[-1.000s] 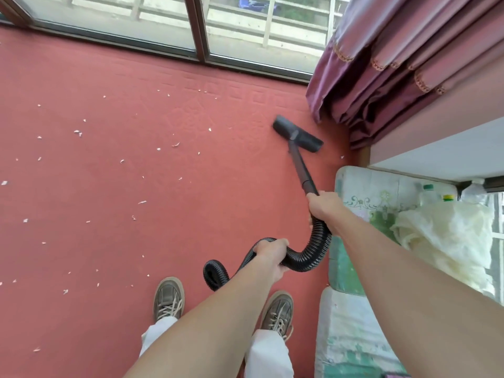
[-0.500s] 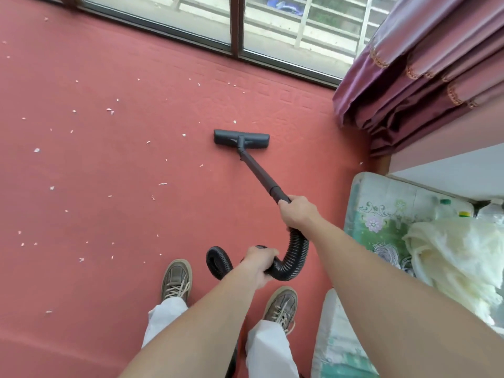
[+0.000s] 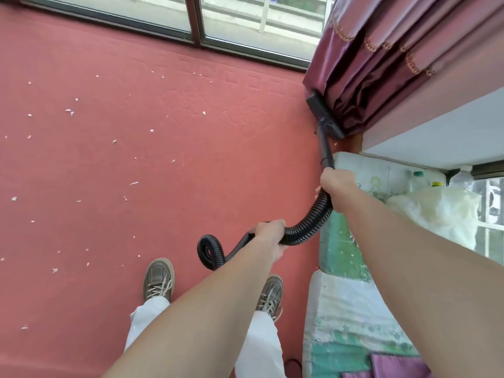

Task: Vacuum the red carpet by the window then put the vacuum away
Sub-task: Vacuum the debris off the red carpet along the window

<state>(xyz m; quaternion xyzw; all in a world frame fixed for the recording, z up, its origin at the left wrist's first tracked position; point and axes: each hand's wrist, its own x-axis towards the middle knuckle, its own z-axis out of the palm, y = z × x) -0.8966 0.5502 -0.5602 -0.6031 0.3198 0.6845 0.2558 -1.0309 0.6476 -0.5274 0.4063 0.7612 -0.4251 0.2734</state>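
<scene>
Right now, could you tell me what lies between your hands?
Black ribbed vacuum hose, curving from left hand to right hand; head view.

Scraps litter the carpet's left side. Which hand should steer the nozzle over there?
Right. The right hand grips the wand behind the nozzle; the left hand only holds slack hose farther back.

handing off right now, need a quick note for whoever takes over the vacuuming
Left hand grips the black hose mid-length; right hand grips it where it meets the wand.
Floor head sits on the red carpet against the foot of the curtain, by the window.
Done: carpet near the head looks mostly clean.
Left: white scraps across the left and middle of the carpet, then put the vacuum away; its body is out of view.
</scene>
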